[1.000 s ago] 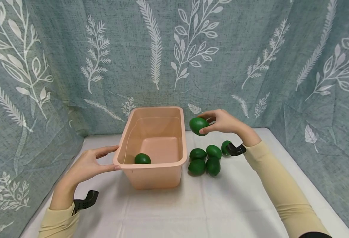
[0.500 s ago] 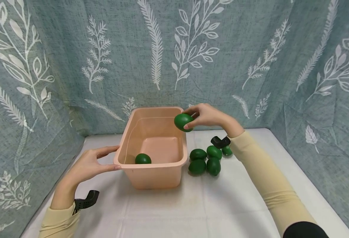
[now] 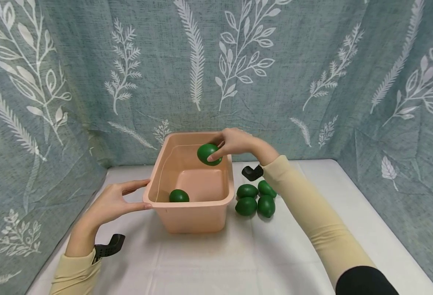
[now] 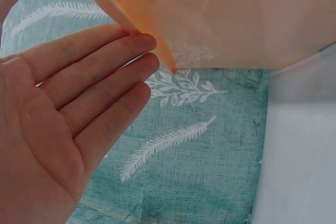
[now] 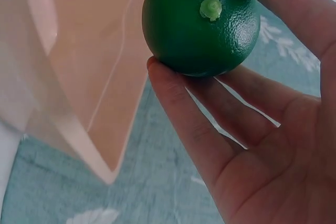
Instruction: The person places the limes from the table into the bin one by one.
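In the head view my right hand (image 3: 238,141) pinches a dark green avocado (image 3: 206,153) between thumb and fingers, above the far right part of a peach plastic bin (image 3: 194,219). The right wrist view shows its pale green stem end, with fingertips (image 5: 168,74) under it. A second avocado (image 3: 179,196) lies inside the bin near the front left. My left hand (image 3: 109,205) touches the bin's left rim and front left corner; its fingers (image 4: 113,80) are straight in the left wrist view.
Right of the bin, several more avocados (image 3: 246,206) lie grouped on the white tablecloth (image 3: 201,262), partly behind the right wrist's black camera mount (image 3: 252,173). A blue-green curtain (image 3: 157,73) with white leaf prints surrounds the table on the back and sides.
My right hand has carried its avocado leftward, from beside the bin across the right rim to over the inside. The left hand keeps its place at the rim.
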`<action>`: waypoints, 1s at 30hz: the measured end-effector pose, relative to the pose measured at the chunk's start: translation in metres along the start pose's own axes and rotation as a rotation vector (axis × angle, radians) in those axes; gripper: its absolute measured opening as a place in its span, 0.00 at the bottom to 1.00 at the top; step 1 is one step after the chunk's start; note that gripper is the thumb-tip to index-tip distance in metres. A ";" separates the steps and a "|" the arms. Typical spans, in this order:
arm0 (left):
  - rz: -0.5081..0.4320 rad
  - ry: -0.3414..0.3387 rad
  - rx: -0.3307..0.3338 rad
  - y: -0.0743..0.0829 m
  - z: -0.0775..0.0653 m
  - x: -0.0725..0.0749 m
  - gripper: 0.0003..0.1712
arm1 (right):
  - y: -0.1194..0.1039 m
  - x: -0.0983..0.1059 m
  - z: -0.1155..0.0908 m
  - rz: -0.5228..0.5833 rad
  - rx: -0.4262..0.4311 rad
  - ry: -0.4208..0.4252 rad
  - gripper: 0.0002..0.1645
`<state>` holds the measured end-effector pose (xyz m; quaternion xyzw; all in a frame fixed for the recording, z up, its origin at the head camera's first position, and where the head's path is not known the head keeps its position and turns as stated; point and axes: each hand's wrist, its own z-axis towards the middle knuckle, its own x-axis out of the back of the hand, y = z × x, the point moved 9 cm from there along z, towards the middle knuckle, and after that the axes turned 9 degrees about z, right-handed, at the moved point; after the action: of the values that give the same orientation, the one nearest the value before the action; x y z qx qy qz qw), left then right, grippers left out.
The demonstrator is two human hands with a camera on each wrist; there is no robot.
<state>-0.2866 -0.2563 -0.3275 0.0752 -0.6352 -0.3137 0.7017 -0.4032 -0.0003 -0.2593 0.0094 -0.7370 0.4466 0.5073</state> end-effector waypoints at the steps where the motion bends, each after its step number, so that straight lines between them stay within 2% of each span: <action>1: -0.001 0.000 -0.001 0.000 0.000 0.000 0.40 | -0.001 -0.002 0.003 0.000 0.003 -0.006 0.37; 7: -0.001 0.004 0.002 0.000 0.001 0.001 0.40 | -0.008 -0.012 0.014 0.018 0.040 -0.032 0.36; 14: -0.009 0.000 -0.005 0.002 0.000 0.001 0.40 | -0.001 -0.005 0.007 0.045 0.042 0.021 0.33; 22: -0.020 -0.005 0.000 0.002 0.000 0.000 0.39 | 0.025 0.011 -0.016 0.119 0.019 0.080 0.32; 30: -0.018 -0.008 0.010 0.000 -0.001 0.000 0.40 | 0.064 0.021 -0.041 0.160 -0.036 0.144 0.33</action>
<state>-0.2860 -0.2562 -0.3279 0.0833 -0.6387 -0.3172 0.6960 -0.4127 0.0748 -0.2817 -0.0907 -0.7051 0.4717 0.5217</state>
